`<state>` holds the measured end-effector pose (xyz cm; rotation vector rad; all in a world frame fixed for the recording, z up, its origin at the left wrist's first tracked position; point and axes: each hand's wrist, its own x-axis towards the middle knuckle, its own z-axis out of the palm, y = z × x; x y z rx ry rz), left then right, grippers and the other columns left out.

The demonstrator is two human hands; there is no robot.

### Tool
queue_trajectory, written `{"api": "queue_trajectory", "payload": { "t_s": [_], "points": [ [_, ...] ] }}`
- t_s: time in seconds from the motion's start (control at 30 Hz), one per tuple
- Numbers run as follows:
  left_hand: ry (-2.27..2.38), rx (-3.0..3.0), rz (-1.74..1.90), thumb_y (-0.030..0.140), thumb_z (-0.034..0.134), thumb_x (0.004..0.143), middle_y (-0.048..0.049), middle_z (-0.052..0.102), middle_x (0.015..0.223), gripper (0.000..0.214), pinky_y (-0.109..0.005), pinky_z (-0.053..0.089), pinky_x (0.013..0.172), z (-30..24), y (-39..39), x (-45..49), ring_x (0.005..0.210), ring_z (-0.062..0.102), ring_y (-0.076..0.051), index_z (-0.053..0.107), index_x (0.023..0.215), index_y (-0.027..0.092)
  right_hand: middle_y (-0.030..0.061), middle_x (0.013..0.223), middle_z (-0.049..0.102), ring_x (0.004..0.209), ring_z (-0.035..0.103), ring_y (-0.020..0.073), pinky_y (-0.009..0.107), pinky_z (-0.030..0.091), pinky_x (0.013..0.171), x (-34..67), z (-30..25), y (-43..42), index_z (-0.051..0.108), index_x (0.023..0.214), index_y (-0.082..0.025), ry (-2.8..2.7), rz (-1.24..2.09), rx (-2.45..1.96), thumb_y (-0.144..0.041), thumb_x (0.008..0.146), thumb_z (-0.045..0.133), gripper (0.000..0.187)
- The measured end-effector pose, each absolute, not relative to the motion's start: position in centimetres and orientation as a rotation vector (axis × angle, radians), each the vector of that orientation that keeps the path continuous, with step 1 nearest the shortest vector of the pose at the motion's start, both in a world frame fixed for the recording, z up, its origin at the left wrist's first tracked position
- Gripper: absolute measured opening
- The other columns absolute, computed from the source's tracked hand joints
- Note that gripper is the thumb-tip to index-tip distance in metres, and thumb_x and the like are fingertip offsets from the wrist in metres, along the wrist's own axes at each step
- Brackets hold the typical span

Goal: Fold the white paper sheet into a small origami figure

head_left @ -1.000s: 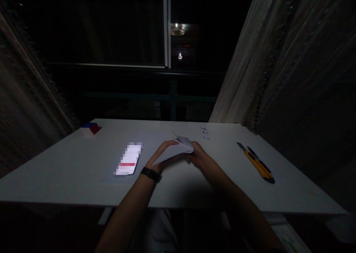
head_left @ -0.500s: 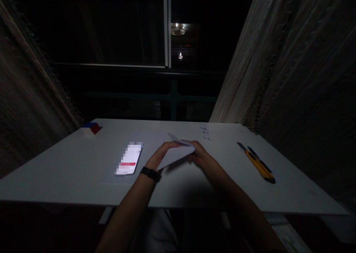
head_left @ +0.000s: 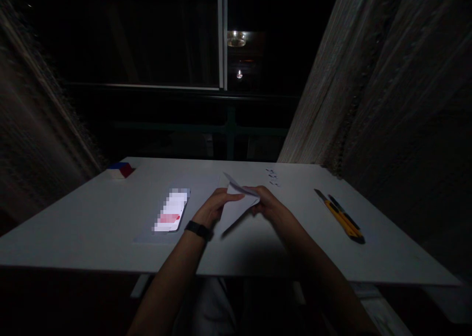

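A folded sheet of white paper [head_left: 236, 209] is held above the table, with one pointed flap standing up at its far end. My left hand [head_left: 217, 203], a dark band on its wrist, grips the paper from the left, the thumb lying across its upper face. On the other side my right hand [head_left: 263, 201] pinches the paper's right end; some of its fingers are hidden beneath. Left of my hands lies a phone [head_left: 171, 210] with a lit, blurred screen.
A yellow utility knife [head_left: 342, 220] and a dark pen-like tool [head_left: 343, 211] lie on the right of the white table [head_left: 88, 228]. A red, blue and white cube [head_left: 121, 170] sits at the far left. Small dark marks [head_left: 273, 177] show near the back edge. Curtains [head_left: 324, 75] hang on both sides.
My left thumb has moved onto the paper's upper face. The paper has turned in my hands, its flap rising more steeply and its near edge pointing more toward me.
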<state>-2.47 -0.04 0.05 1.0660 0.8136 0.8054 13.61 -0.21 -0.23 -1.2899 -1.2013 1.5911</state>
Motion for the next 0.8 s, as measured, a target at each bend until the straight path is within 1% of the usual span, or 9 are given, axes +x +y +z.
{"api": "queue_trajectory", "payload": {
  "t_s": [0.1, 0.23, 0.33, 0.47, 0.63, 0.8],
  "points": [
    [0.848, 1.089, 0.839, 0.023, 0.081, 0.047, -0.0088, 0.069, 0.074, 0.044, -0.028, 0.046, 0.064, 0.2, -0.2, -2.3, 0.066, 0.063, -0.02, 0.067, 0.085, 0.008, -0.0002, 0.045, 0.056, 0.031, 0.048, 0.012, 0.022, 0.037, 0.028, 13.8, -0.2, -0.2, 0.064, 0.08, -0.011, -1.207, 1.533, -1.361, -0.038, 0.072, 0.056, 0.029],
    [0.9, 1.082, 0.867, 0.02, 0.082, 0.043, -0.0073, 0.068, 0.07, 0.045, -0.028, 0.046, 0.062, 0.1, -0.1, -2.1, 0.063, 0.062, -0.019, 0.068, 0.085, 0.009, 0.0029, 0.045, 0.059, 0.032, 0.052, 0.014, 0.023, 0.04, 0.028, 14.1, -0.1, -0.3, 0.063, 0.068, -0.011, -1.266, 1.419, -1.428, -0.041, 0.07, 0.059, 0.031],
    [0.908, 1.055, 0.864, 0.019, 0.081, 0.044, -0.0067, 0.067, 0.065, 0.043, -0.027, 0.045, 0.059, 0.1, 0.1, -2.1, 0.058, 0.061, -0.018, 0.067, 0.083, 0.008, 0.0052, 0.043, 0.059, 0.033, 0.054, 0.0151, 0.022, 0.043, 0.03, 14.3, 0.1, -0.4, 0.062, 0.063, -0.01, -1.288, 1.409, -1.41, -0.04, 0.07, 0.058, 0.031],
    [0.891, 1.027, 0.825, 0.019, 0.079, 0.048, -0.0064, 0.066, 0.063, 0.037, -0.027, 0.045, 0.059, 0.2, 0.2, -2.3, 0.058, 0.06, -0.017, 0.067, 0.082, 0.008, 0.0068, 0.045, 0.06, 0.034, 0.055, 0.0152, 0.022, 0.045, 0.032, 14.5, 0.5, -0.6, 0.063, 0.062, -0.009, -1.281, 1.475, -1.304, -0.035, 0.07, 0.058, 0.028],
    [0.871, 1.07, 0.782, 0.018, 0.074, 0.056, -0.0058, 0.067, 0.066, 0.025, -0.029, 0.045, 0.066, 0.5, 0.2, -2.3, 0.068, 0.061, -0.02, 0.068, 0.079, 0.011, 0.0047, 0.043, 0.058, 0.033, 0.053, 0.0133, 0.022, 0.043, 0.032, 14.5, -0.1, -0.2, 0.063, 0.062, -0.009, -1.267, 1.549, -1.212, -0.043, 0.069, 0.06, 0.035],
    [0.795, 1.132, 0.753, 0.022, 0.072, 0.057, -0.0047, 0.068, 0.07, 0.022, -0.03, 0.044, 0.076, 0.6, 0.2, -2.3, 0.071, 0.062, -0.02, 0.068, 0.076, 0.012, 0.0026, 0.043, 0.057, 0.034, 0.052, 0.0122, 0.02, 0.04, 0.032, 14.4, -0.8, 0.3, 0.063, 0.065, -0.01, -1.269, 1.597, -1.171, -0.043, 0.067, 0.062, 0.033]
  ]
}}
